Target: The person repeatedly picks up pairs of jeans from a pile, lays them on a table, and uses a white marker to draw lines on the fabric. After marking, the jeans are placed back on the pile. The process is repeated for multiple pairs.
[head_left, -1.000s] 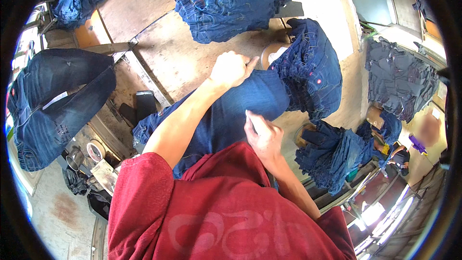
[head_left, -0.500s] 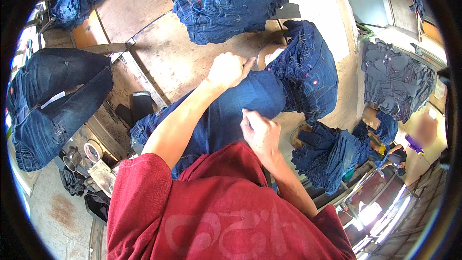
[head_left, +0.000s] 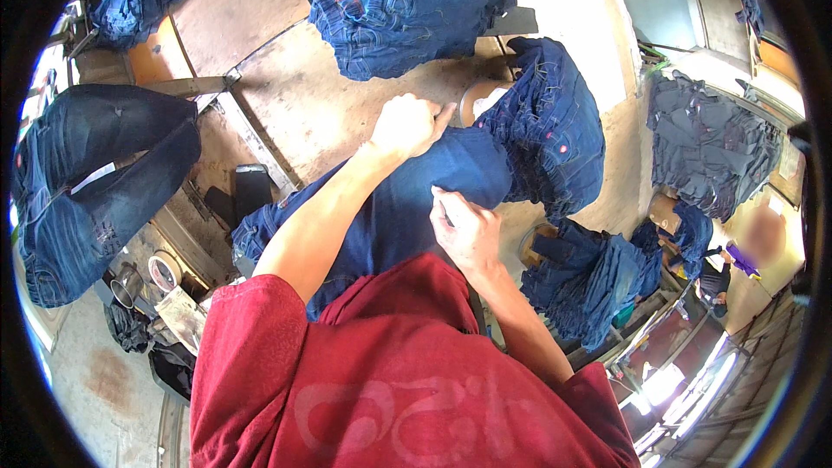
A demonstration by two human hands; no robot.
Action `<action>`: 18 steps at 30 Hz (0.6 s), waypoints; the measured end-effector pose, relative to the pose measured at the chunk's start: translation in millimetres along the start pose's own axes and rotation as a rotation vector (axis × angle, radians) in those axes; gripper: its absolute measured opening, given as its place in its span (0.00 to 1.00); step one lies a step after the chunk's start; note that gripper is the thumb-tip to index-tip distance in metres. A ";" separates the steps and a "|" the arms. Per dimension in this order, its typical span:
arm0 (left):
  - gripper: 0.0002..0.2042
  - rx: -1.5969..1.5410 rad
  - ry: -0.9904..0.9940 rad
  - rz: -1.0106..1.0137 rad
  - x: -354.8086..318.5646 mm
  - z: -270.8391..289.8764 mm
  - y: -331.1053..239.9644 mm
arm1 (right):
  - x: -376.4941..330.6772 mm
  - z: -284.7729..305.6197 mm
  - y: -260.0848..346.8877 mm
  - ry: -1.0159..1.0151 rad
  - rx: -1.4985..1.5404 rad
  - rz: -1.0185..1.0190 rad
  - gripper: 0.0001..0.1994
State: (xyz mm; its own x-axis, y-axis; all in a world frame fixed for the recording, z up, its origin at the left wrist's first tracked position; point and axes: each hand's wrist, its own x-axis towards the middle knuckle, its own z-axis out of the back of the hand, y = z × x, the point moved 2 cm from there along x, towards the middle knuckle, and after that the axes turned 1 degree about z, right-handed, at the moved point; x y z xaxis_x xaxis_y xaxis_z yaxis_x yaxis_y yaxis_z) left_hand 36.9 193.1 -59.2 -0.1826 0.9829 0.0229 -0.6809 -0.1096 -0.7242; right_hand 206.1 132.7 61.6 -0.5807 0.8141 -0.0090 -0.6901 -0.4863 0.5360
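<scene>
A pair of blue jeans (head_left: 394, 208) lies stretched in front of me, its rounded end pointing right and a faded patch on top. My left hand (head_left: 406, 127) is closed at the far edge of the jeans, fingers curled in and thumb sticking out to the right. The fabric at that edge seems gripped in it, though the fingers hide the hold. Over the near part of the rounded end, my right hand (head_left: 466, 232) is closed, with thumb and forefinger drawn together. Whatever it may pinch is too small to make out.
Beyond the rounded end hangs a bunched pile of jeans (head_left: 559, 126). A larger denim heap (head_left: 403, 13) lies at the back, and dark jeans (head_left: 104, 182) drape at the left. To the right are more denim (head_left: 585, 282), dark grey garments (head_left: 711, 143) and another person (head_left: 715, 282). A tape roll (head_left: 164, 271) sits lower left.
My right hand has moved slightly away from me over the denim and turned a little. My left hand and the jeans hold nearly the same place.
</scene>
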 end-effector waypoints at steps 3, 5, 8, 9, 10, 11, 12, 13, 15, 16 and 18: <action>0.25 -0.011 0.071 0.057 0.3 0.3 0.5 | 5.0 -9.7 -1.6 -0.030 -0.040 0.026 0.03; 0.25 -0.001 0.112 0.093 0.9 0.3 0.7 | 3.8 -11.9 -0.6 -0.007 -0.103 0.036 0.03; 0.25 0.023 0.133 0.109 2.0 -0.6 0.9 | -1.2 -7.4 1.6 0.011 -0.090 -0.002 0.03; 0.25 0.027 0.135 0.117 2.0 -1.1 1.2 | -1.2 -6.7 1.5 0.005 -0.021 -0.032 0.03; 0.25 0.024 0.137 0.117 1.8 -1.9 1.1 | -1.0 -4.4 1.3 -0.047 0.065 -0.029 0.03; 0.25 0.024 0.093 0.090 1.7 -1.8 0.9 | -0.2 -5.0 0.6 -0.044 0.108 -0.073 0.03; 0.24 0.017 0.046 0.054 1.7 -1.6 0.5 | 1.8 -5.2 0.3 -0.053 0.063 -0.032 0.03; 0.24 0.020 0.032 0.036 0.9 -1.8 0.0 | 3.1 -6.3 0.7 -0.056 0.020 0.005 0.03; 0.25 0.040 0.030 0.035 0.2 -2.3 -0.1 | 5.1 -8.8 0.5 -0.033 -0.059 0.040 0.03; 0.25 0.062 0.055 0.050 -0.7 -2.8 0.1 | 4.6 -9.8 0.5 -0.002 -0.096 0.035 0.03; 0.25 0.043 0.077 0.075 -1.0 -2.6 0.1 | 3.3 -10.2 -0.3 0.019 -0.102 0.012 0.03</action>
State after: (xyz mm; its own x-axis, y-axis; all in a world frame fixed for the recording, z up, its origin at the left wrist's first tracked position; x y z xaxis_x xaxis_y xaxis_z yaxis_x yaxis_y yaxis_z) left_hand 38.8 192.5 -61.1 -0.1807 0.9799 -0.0842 -0.6974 -0.1880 -0.6916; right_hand 200.0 132.2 52.8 -0.5964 0.8025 -0.0193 -0.7230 -0.5265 0.4472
